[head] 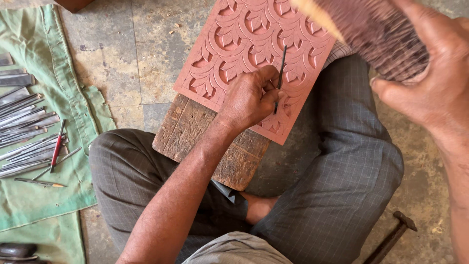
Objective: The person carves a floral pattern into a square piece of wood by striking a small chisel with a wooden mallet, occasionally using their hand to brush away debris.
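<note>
A reddish-brown panel [244, 44] carved with a repeating leaf pattern lies tilted on a worn wooden block [195, 137] between my crossed legs. My left hand [249, 98] rests on the panel's lower part and grips a thin dark metal chisel [280, 78], its tip touching the carving near the lower edge. My right hand [435, 83] is raised at the upper right, closed around a thick rough wooden mallet [376, 34], blurred and close to the camera.
A green cloth [44, 195] on the stone floor at left holds several metal chisels [24, 127] and a red-handled tool [57, 144]. A hammer [391, 237] lies on the floor at lower right. My grey checked trousers [342, 161] surround the block.
</note>
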